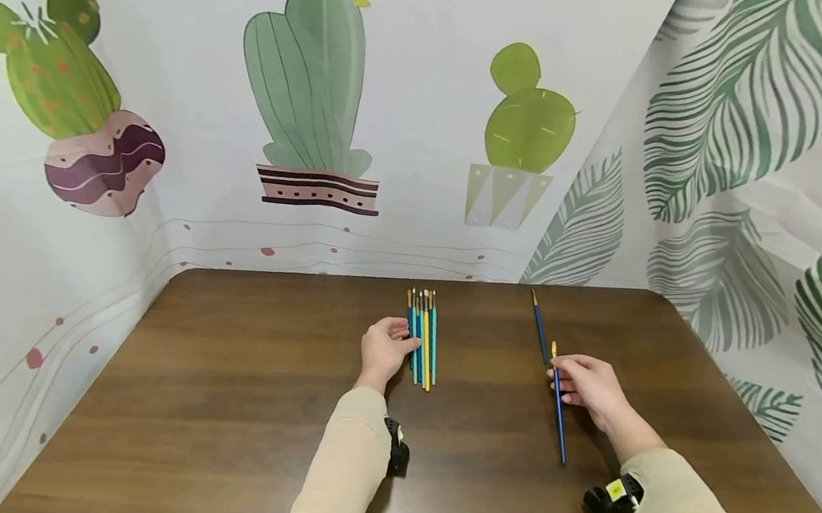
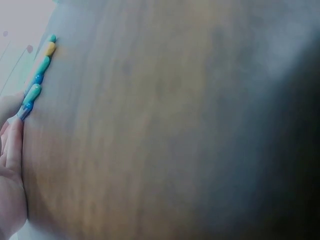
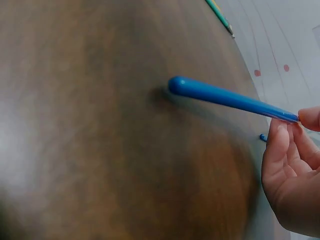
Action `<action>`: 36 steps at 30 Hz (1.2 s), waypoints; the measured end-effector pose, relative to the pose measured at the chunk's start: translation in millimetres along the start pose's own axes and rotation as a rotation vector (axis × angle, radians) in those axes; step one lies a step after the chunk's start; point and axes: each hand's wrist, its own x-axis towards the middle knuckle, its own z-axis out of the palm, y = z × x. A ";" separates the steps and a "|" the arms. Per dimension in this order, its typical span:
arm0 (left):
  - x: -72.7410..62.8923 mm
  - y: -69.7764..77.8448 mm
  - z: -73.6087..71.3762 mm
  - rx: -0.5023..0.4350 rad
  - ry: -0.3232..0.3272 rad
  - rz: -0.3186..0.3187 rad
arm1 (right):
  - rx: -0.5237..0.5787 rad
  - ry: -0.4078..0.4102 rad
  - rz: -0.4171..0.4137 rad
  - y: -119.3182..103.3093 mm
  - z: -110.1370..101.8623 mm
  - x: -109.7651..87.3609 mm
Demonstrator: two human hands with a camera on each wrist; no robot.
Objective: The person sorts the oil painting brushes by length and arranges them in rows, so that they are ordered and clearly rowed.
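Observation:
Several slim paintbrushes [image 1: 435, 333] with teal, blue and yellow handles lie side by side on the brown table, bristles toward the wall. At the left edge of this row, my left hand [image 1: 385, 350] pinches a blue paintbrush between thumb and fingers; the thumb overlaps the brushes beside it. In the left wrist view, the rounded handle ends [image 2: 45, 65] line up past the fingertips. My right hand [image 1: 592, 387] pinches another blue paintbrush [image 1: 559, 424] near its bristle end, its handle pointing back toward me and raised off the table in the right wrist view.
A separate blue paintbrush [image 1: 540, 331] lies on the table [image 1: 218, 403] beyond my right hand, near the back edge. Behind the table hangs a white cloth [image 1: 425, 109] printed with cacti and leaves. Small black cameras [image 1: 398, 449] sit on both wrists.

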 end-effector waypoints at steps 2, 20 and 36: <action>0.3 0.3 -0.1 0.003 -0.007 0.000 | 0.011 -0.003 0.002 2.2 -0.7 -1.5; 1.7 -2.2 0.0 -0.006 -0.009 0.021 | -0.145 0.027 -0.040 7.9 0.2 -5.8; 1.1 -1.1 -0.7 -0.004 -0.012 -0.005 | -0.120 0.036 -0.017 -6.1 -3.4 14.5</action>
